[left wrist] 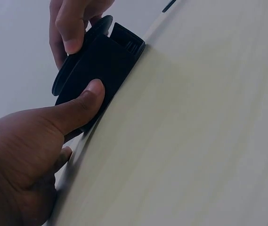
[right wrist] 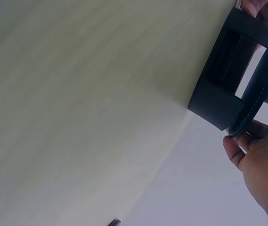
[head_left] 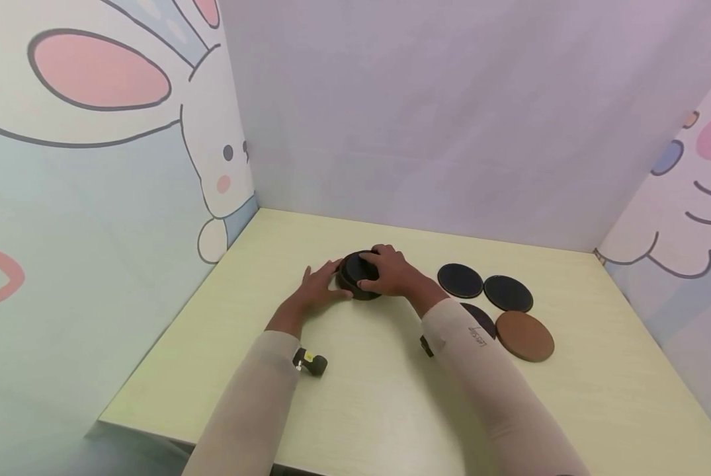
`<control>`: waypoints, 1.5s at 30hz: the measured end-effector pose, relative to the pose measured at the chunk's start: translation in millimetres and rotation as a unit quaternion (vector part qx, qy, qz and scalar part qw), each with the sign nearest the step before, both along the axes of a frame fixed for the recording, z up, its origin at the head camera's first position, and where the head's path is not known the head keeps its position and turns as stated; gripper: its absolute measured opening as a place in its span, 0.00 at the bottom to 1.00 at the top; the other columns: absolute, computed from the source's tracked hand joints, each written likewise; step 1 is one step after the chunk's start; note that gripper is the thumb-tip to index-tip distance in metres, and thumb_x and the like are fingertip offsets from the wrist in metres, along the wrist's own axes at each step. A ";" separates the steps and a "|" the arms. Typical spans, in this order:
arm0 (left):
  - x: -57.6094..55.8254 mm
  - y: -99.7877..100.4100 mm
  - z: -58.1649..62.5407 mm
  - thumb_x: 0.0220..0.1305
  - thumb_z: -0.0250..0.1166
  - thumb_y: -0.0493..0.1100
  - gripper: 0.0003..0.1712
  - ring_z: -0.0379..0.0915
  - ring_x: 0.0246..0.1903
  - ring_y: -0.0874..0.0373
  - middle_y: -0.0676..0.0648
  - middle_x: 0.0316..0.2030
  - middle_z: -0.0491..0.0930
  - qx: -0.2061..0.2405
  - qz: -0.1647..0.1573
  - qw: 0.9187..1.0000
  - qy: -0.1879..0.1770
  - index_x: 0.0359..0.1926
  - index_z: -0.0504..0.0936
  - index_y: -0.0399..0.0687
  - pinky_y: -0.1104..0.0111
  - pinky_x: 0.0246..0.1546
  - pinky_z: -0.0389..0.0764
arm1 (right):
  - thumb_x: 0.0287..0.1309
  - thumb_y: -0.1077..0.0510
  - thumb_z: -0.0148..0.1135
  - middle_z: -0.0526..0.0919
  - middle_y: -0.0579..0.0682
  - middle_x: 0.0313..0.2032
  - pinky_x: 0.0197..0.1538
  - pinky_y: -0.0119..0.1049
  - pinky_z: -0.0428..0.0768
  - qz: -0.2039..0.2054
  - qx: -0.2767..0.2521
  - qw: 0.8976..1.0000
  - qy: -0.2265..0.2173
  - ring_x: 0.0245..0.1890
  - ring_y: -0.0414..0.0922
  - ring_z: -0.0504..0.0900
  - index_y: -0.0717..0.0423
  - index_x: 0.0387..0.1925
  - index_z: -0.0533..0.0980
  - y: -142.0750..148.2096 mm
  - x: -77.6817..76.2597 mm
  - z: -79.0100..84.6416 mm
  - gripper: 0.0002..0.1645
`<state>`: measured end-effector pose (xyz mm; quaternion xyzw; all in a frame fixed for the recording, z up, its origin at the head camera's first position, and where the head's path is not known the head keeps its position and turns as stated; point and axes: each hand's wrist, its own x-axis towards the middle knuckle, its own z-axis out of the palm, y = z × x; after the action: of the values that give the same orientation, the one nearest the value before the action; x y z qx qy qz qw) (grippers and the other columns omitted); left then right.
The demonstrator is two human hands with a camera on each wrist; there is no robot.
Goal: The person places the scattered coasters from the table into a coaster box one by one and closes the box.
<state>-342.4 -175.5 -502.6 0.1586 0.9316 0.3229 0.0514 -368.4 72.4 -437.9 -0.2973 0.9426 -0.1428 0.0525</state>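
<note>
A round black coaster holder (right wrist: 216,103) with an open slot in its side stands on the table. My left hand (head_left: 316,291) grips the holder's side, its thumb lying along the outer wall in the left wrist view. Over the holder's top, my right hand (head_left: 393,272) holds a round black coaster (right wrist: 261,84) by its edge. Pale stitching runs along the coaster's rim. It sits tilted in the right wrist view, one edge right at the holder's rim and the other raised, leaving a gap.
Right of the hands lie several coasters: two black ones side by side, a far coaster (head_left: 460,280) and a right-hand coaster (head_left: 508,293); a black coaster (head_left: 479,318) partly behind my right sleeve; and a brown disc (head_left: 524,336). Printed fabric walls (head_left: 426,132) enclose the pale table (head_left: 355,396).
</note>
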 end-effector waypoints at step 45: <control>0.7 1.9 0.0 0.73 0.71 0.64 0.56 0.42 0.89 0.43 0.47 0.88 0.56 0.014 -0.002 1.000 0.007 0.89 0.52 0.58 0.38 0.88 0.25 | 0.81 0.31 0.51 0.60 0.62 0.84 0.78 0.71 0.61 0.002 -0.011 1.000 -0.023 0.85 0.63 0.59 0.50 0.84 0.64 11.7 4.2 2.9 0.44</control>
<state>-341.7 -173.6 -502.5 0.1630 0.9272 0.3343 0.0431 -364.2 84.0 -435.0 -0.2968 0.9387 -0.1602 0.0714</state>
